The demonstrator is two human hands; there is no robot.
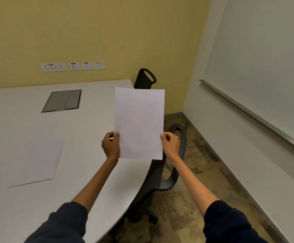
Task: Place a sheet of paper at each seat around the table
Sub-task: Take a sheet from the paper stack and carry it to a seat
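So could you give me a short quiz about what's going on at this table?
1. True or false: both hands hold the raised sheet.
2. How many chairs show beside the table?
3. Where do the other papers lie: A) on the floor, B) on the table, C) on a chair?

Key: 1 true: left hand and right hand pinch its lower edges. 2 two: far chair, near chair. 3 B.

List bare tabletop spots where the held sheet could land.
Bare patches: between the paper stack and the table's curved right edge, by the near chair; the far right corner, between the cable hatch and the far chair. Taken: stack and hatch. Both hands hold the sheet.
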